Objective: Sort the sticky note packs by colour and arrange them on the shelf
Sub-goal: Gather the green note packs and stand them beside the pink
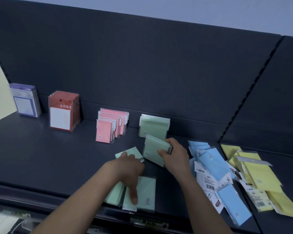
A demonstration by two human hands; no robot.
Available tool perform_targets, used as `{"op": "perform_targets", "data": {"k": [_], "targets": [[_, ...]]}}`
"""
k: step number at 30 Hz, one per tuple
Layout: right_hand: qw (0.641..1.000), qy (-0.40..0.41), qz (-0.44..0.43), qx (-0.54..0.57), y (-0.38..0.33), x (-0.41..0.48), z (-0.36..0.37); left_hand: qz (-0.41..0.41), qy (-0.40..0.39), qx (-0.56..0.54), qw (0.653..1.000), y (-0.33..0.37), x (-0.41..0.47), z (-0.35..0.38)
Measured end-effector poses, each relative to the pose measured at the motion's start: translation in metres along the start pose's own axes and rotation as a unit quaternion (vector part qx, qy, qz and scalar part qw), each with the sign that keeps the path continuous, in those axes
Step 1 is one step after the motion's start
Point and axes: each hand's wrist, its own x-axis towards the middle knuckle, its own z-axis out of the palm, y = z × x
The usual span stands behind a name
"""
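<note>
My right hand grips a small bundle of green sticky note packs, held tilted just in front of the upright green row at the back of the dark shelf. My left hand reaches over loose green packs: its fingertips touch one flat green pack, and its thumb lies on the green packs near the front edge. Upright rows of pink packs, red packs and purple packs stand further left.
A loose heap of blue packs lies right of my right hand, and yellow packs are strewn on the adjoining shelf section. The dark back panel rises behind the rows. The shelf's front lip runs along the bottom left.
</note>
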Motion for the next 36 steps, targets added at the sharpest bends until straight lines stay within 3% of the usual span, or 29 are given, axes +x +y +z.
{"op": "perform_targets", "data": {"k": [2,5,8,13,15,18,23,26,30,36], "targets": [[1.000,0.007,0.002,0.004,0.001,-0.001,-0.002,0.005,-0.002,-0.019,1.000,0.000,0.000,-0.002],[0.999,0.033,0.010,0.028,0.003,-0.002,-0.006,0.019,0.071,-0.174,0.982,-0.007,0.001,-0.006],[0.996,0.040,0.015,0.080,0.004,-0.002,-0.008,0.036,0.206,-0.331,0.920,-0.014,0.005,-0.006],[0.990,0.048,0.005,0.136,0.005,-0.003,-0.014,0.013,0.360,-0.460,0.812,-0.014,0.016,0.005],[0.986,0.047,0.001,0.158,0.005,-0.005,-0.015,-0.012,0.398,-0.472,0.787,-0.016,0.019,0.009],[0.981,0.055,0.005,0.187,0.005,-0.005,-0.015,0.001,0.411,-0.436,0.801,-0.016,0.020,0.010],[0.956,0.087,0.036,0.277,0.004,-0.006,-0.015,0.048,0.407,-0.296,0.863,-0.010,0.019,0.007],[0.960,0.082,0.044,0.265,0.006,-0.004,-0.010,0.047,0.412,-0.276,0.867,-0.004,0.023,0.005],[0.962,0.061,0.052,0.260,0.010,-0.005,-0.003,-0.046,0.385,-0.224,0.894,0.000,0.031,0.008],[0.948,0.045,0.097,0.300,0.011,-0.005,-0.007,-0.008,0.373,-0.175,0.911,-0.001,0.037,0.003]]}}
